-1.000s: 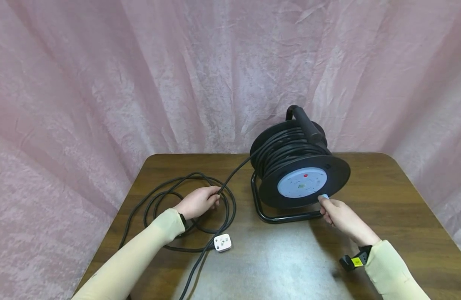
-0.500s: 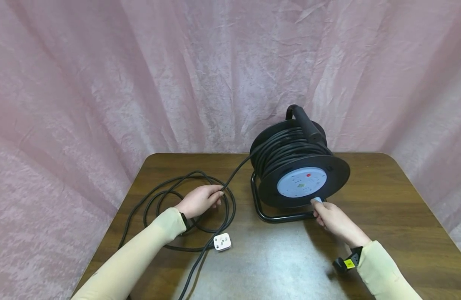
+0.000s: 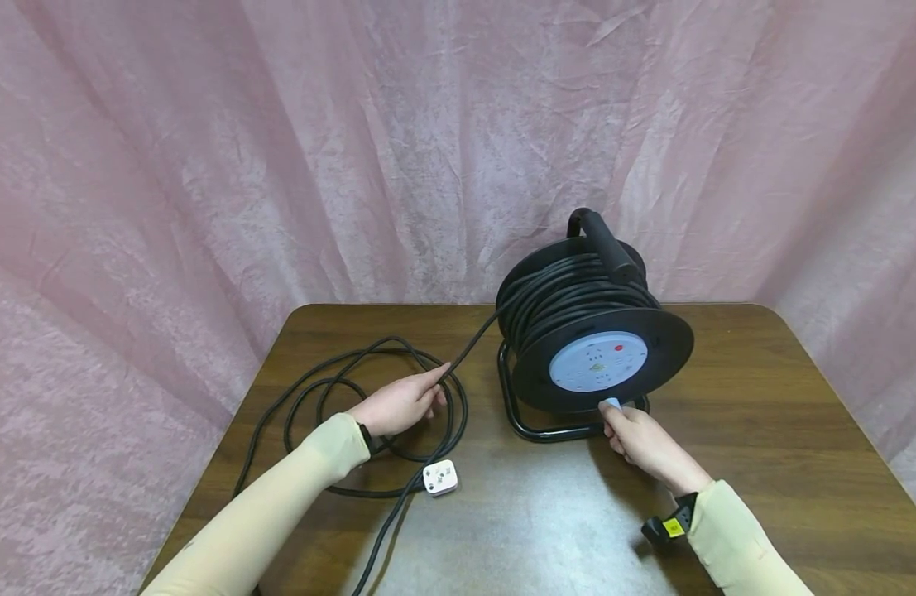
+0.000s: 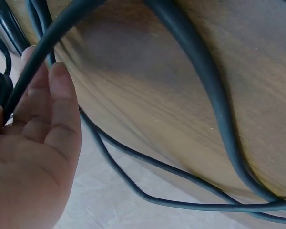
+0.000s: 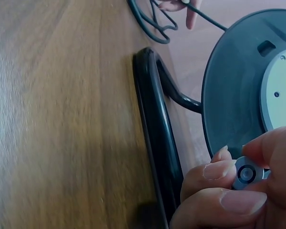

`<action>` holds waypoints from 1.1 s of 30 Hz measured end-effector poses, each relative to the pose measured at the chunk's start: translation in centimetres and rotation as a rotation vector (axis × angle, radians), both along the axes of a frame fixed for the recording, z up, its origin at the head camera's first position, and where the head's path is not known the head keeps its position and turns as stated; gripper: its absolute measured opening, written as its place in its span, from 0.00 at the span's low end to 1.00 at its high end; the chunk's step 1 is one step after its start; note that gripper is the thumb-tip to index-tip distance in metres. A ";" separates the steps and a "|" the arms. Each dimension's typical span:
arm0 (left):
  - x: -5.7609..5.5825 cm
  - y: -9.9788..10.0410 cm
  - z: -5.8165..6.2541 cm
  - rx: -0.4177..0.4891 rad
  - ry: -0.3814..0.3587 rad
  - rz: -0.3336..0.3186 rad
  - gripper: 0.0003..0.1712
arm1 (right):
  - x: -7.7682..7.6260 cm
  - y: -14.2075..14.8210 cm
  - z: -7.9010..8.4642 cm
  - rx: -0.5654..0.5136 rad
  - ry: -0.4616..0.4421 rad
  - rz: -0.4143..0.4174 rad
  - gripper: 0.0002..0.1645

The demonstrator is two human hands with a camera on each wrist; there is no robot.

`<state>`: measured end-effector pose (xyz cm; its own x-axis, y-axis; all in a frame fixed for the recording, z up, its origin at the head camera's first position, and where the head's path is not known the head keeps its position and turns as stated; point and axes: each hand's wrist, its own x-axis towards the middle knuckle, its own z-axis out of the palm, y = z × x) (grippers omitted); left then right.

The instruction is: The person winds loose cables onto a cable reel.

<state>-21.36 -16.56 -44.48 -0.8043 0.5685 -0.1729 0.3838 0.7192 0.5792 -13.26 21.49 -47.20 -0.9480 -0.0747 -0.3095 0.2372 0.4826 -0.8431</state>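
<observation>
A black cable reel point(image 3: 654, 356) stands on its tubular frame at the table's right half, cable wound thickly on its drum. Its front disc carries a pale blue socket panel point(image 3: 595, 362) with a red button point(image 3: 618, 348). My right hand point(image 3: 644, 443) pinches the reel's small light-blue winding knob point(image 3: 611, 402) at the disc's lower edge; the right wrist view shows the knob point(image 5: 247, 174) between thumb and fingers. To the left, my left hand point(image 3: 401, 401) holds the black cable point(image 3: 472, 341) running to the drum. In the left wrist view this cable point(image 4: 43, 52) crosses its fingers.
Loose cable coils point(image 3: 316, 377) lie under and around the left hand. A white plug point(image 3: 440, 478) rests on the wooden table point(image 3: 763, 397) by a strand trailing over the front edge. The reel's frame foot point(image 3: 550, 435) sits just beyond the right hand. A pink curtain point(image 3: 458, 149) hangs behind.
My right hand has moved left with the knob along the disc's bottom, and the red button has shifted right as the reel turned. My left hand has edged slightly toward the reel.
</observation>
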 end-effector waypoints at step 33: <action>0.0 -0.6 -1.0 0.029 0.061 -0.016 0.18 | 0.3 -5.2 -0.4 -0.182 -0.067 -0.016 0.31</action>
<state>-21.36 -17.15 -45.50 -0.8035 0.5856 -0.1071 0.4306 0.6958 0.5749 -12.92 16.28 -47.61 -0.9271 -0.1206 -0.3550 0.3023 0.3195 -0.8981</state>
